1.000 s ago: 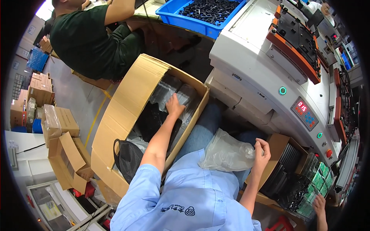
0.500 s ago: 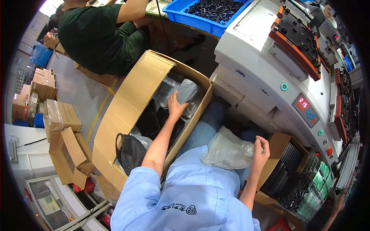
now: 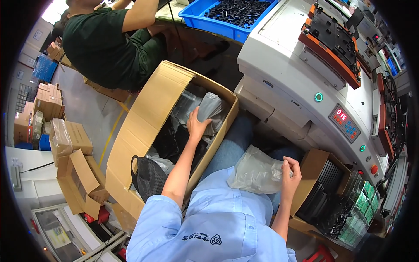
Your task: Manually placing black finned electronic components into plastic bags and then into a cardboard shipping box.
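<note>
My left hand (image 3: 197, 125) reaches into a long open cardboard box (image 3: 147, 114). Its fingers and thumb are closed round the lower end of a grey bundle wrapped in clear plastic (image 3: 210, 105). What the wrapping contains is too blurred to name. More plastic-wrapped pieces and black film surround the bundle. Over my lap, my right hand (image 3: 291, 172) pinches the bunched edge of a translucent plastic bag (image 3: 254, 171). The bag looks flat and crumpled and rests against my shirt and thigh.
A black mesh pouch (image 3: 150, 177) hangs at the box's near end. To the right stand a white machine (image 3: 279, 65) and a carton of black parts (image 3: 312, 172). A blue tray of small black parts (image 3: 192, 19) is ahead. A seated person (image 3: 98, 48) works beyond the box.
My left hand and the wrapped bundle have shifted slightly, and the bundle leans more to the left. The right hand still pinches the bag. The whole view has moved a little.
</note>
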Available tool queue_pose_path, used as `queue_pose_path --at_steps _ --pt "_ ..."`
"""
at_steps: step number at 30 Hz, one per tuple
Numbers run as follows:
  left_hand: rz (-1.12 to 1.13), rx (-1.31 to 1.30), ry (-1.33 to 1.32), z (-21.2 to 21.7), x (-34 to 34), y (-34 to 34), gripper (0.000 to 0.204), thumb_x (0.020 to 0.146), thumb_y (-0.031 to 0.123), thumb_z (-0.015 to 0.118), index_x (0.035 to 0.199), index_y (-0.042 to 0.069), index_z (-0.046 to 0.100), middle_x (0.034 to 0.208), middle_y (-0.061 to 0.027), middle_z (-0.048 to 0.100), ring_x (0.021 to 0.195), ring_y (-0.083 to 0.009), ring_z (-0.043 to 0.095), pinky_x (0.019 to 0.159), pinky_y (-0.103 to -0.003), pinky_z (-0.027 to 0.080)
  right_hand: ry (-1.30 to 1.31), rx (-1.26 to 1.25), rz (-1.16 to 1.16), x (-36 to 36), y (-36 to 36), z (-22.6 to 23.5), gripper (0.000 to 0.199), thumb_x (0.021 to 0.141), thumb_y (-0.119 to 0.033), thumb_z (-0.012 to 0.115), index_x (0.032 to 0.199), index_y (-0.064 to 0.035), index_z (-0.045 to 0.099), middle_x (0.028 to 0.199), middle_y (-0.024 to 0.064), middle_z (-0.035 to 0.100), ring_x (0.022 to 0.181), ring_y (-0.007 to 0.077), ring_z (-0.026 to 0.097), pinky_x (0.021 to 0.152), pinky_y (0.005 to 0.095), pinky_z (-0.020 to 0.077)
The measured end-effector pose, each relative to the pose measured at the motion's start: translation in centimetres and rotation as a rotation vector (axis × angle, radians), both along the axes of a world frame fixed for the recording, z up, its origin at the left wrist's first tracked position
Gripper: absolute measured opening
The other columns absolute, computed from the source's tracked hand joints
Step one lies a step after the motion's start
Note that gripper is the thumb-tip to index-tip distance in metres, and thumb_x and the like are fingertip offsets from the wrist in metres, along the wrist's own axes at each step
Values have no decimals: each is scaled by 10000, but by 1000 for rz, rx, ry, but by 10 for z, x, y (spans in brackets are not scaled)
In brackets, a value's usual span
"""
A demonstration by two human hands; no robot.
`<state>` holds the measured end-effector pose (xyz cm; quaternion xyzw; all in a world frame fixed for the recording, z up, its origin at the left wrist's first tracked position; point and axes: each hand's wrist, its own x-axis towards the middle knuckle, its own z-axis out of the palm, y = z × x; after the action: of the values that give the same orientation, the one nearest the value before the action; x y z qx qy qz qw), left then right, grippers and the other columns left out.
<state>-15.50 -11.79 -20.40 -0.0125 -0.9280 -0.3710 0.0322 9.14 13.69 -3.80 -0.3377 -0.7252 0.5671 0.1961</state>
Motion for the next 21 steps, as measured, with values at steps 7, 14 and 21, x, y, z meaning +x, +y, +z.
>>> queue_pose_path --at_steps 7,14,21 --pt "-129 10 -155 0 -29 -19 833 635 373 778 1308 24 434 1301 -180 477 1207 -325 457 1001 -380 377 -26 35 73 -15 -5 -1 155 896 -139 577 959 -7 629 786 4 580 720 76 518 670 219 410" --pt "-139 -153 -375 -21 -38 -25 999 658 394 771 1411 20 232 1329 -223 444 1231 -366 431 1017 -381 361 -19 35 98 -17 -11 -10 151 896 -132 578 961 -6 628 779 6 576 715 76 519 667 221 414" --pt "-566 -750 -708 -5 -26 -9 1238 651 350 785 1447 217 -154 1316 -232 460 1153 -346 527 964 -432 418 -14 35 89 -12 -12 -20 139 893 -107 575 967 -4 632 780 2 573 710 69 514 667 214 415"
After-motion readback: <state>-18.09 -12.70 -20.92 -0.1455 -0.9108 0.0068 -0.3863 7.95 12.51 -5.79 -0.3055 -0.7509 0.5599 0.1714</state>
